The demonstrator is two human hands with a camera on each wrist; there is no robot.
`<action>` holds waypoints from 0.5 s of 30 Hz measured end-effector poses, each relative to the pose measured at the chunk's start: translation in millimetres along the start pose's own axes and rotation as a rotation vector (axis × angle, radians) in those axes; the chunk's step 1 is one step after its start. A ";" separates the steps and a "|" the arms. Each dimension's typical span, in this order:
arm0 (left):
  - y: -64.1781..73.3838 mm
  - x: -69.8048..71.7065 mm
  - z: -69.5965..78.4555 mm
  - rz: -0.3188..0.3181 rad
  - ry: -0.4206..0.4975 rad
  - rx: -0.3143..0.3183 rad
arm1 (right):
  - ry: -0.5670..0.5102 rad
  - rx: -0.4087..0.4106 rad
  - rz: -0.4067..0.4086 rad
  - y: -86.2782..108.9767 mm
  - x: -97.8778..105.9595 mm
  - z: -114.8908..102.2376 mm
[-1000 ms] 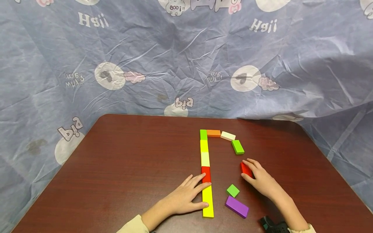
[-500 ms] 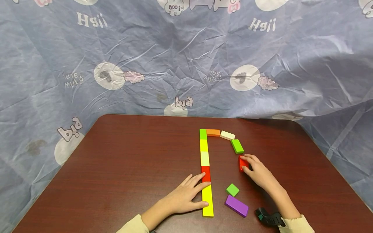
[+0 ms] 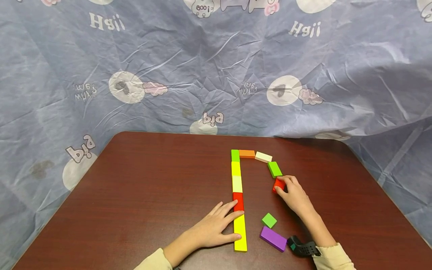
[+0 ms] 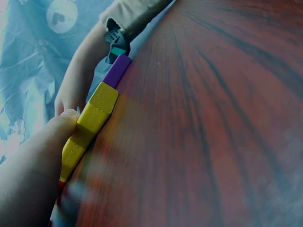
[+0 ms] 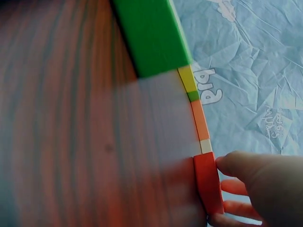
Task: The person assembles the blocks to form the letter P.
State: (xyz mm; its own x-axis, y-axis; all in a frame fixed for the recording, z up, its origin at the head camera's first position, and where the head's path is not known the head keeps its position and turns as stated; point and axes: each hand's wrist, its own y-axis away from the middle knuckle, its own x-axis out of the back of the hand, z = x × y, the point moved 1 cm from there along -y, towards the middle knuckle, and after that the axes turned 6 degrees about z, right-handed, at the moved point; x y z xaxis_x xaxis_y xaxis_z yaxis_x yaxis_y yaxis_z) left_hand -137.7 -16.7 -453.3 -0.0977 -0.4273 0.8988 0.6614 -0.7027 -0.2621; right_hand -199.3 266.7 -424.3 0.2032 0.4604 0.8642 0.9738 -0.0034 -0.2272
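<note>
My right hand pinches a red block between thumb and fingers. The block lies slanted, its far end close to a tilted green block. In the right wrist view the red block stands beside the thumb and fingertips. My left hand rests with fingers spread on a straight column of blocks. Its fingertips touch the column's red block, and its thumb lies on the long yellow block. Further up the column are a cream block, a yellow block and a green block.
An orange block and a white block run rightward from the column's top to the tilted green block. A small green block and a purple block lie nearer on the brown table. A printed cloth hangs behind.
My right hand has slid the red block away from me and slightly left, up to the tilted green block, turning it to slant the other way. The left hand has stayed in place.
</note>
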 end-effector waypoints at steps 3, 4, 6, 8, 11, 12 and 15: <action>0.1 -0.1 0.0 -0.003 0.002 0.001 | 0.009 -0.026 0.014 -0.1 -1.5 -1.7; 0.1 -0.1 0.1 -0.004 0.001 0.002 | 0.011 -0.032 0.019 -0.1 -2.0 -2.1; 0.0 -0.1 0.5 -0.006 0.002 0.002 | 0.014 -0.035 0.027 -0.3 -2.8 -2.6; 0.0 0.1 0.9 -0.007 0.001 0.001 | 0.016 -0.035 0.033 -0.4 -3.4 -3.5; -0.1 0.5 1.2 -0.004 -0.003 0.001 | 0.019 -0.033 0.037 -0.8 -4.1 -5.2; -0.1 0.7 1.3 -0.002 -0.004 0.001 | 0.022 -0.032 0.038 -1.0 -4.3 -5.9; -0.3 1.1 1.4 -0.001 -0.005 0.002 | 0.029 -0.030 0.041 -1.3 -5.1 -7.4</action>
State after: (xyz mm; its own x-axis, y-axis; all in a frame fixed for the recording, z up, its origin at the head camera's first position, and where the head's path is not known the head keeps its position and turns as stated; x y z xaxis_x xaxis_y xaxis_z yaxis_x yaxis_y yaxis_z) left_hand -137.0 -16.2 -451.8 -0.0940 -0.4238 0.9009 0.6629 -0.7017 -0.2609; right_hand -200.9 257.8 -425.0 0.2459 0.4332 0.8671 0.9671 -0.0489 -0.2498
